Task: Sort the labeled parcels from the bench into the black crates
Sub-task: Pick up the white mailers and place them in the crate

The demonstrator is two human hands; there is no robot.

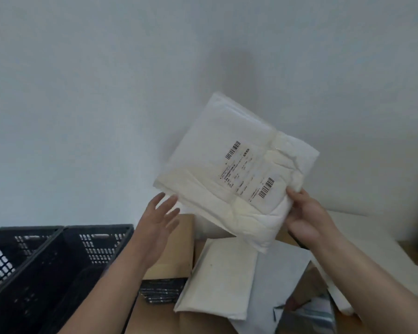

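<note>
Pale wall fills the background above your bench [410, 249], which is heaped with parcels. Your right hand [307, 213] pinches the lower right corner of a white labeled parcel [234, 169], lifted over the heap. Your left hand [157, 220] hovers beside its lower left edge, fingers spread. Two black crates [46, 261] stand off the bench's left edge.

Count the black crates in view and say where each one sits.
2. One black crate sits at the far lower left, cut by the frame edge; the second black crate stands right beside it, under the left forearm. More may lie out of frame.
</note>
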